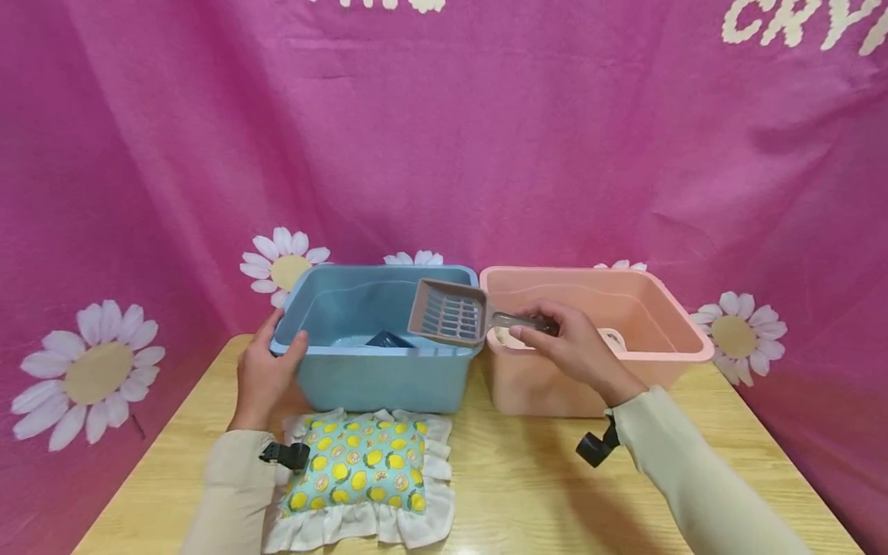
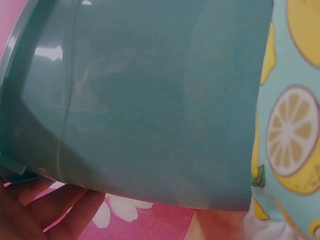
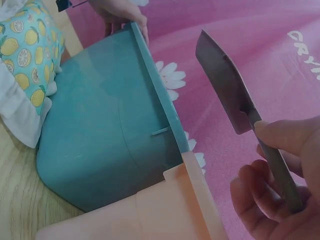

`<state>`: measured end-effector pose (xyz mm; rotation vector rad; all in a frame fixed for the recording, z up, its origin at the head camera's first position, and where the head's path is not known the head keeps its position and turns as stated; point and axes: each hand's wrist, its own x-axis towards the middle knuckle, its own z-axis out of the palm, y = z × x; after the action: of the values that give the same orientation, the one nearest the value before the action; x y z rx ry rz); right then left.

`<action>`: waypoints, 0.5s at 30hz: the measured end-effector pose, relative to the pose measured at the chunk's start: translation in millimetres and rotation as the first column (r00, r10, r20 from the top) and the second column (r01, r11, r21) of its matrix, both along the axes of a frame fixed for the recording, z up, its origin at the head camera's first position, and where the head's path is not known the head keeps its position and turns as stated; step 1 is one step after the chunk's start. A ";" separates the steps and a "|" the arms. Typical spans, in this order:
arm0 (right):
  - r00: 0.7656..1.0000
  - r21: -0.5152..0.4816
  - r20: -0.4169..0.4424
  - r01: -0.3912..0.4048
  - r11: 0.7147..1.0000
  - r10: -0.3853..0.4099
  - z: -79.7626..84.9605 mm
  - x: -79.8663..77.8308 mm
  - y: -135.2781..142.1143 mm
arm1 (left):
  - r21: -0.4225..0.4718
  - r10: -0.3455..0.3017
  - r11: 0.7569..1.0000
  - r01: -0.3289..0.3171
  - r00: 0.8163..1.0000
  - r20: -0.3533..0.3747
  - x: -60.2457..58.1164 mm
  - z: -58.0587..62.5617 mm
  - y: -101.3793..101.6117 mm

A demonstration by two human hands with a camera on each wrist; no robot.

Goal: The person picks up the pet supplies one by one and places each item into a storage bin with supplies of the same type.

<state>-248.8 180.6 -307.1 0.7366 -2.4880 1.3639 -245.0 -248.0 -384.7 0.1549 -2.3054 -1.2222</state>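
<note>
In the head view my right hand (image 1: 576,339) grips the dark handle of a brownish slotted litter scoop (image 1: 454,312). Its slotted head hangs over the right front part of a blue plastic bin (image 1: 381,378). Seen edge-on in the right wrist view, the scoop (image 3: 225,82) has its handle between thumb and curled fingers. My left hand (image 1: 267,374) rests at the bin's left front corner, thumb by the front rim. In the left wrist view, straight fingers (image 2: 67,210) lie against the outer wall under the rim. A dark blue item (image 1: 388,339) lies inside the blue bin.
A pink bin (image 1: 555,385) stands right beside the blue one, with a pale item (image 1: 613,338) partly hidden inside. In front of the blue bin lies a ruffled lemon-print cushion (image 1: 361,466) on the wooden table (image 1: 513,493). A magenta flowered cloth (image 1: 444,154) hangs behind.
</note>
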 end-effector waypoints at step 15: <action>0.999 0.006 0.053 0.007 1.000 -0.007 -1.5 -14.8 -26.8 | 0.002 0.005 1.000 -0.005 1.000 -0.015 -0.3 -2.1 -4.8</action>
<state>-263.7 153.9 -308.6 0.7009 -2.5335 1.3927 -245.3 -252.8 -386.8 0.1509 -2.2898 -1.2191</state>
